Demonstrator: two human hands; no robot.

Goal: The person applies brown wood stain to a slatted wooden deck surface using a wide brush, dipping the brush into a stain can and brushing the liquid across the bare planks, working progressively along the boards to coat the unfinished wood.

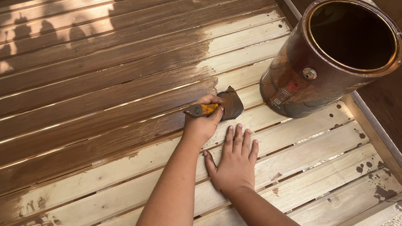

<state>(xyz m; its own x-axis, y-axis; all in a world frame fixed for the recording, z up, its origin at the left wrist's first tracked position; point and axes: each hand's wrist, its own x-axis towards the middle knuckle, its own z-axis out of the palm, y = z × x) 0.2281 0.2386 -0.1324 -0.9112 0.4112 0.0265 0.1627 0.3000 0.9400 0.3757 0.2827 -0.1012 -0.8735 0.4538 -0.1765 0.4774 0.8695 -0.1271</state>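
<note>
Brush (pixel 219 107), light with soft, stain-wet bristles, lies on the slatted panel (pixel 119 131) beside the can (pixel 318 70), gripped at its stiff yellow handle by the left hand (pixel 203 119); right hand (pixel 234 161) rests flat, released.

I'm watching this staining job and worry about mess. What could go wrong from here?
The open stain can stands close to the brush; the left hand could knock it. The right hand lies flat on bare slats beside the wet edge and may smear stain.
</note>
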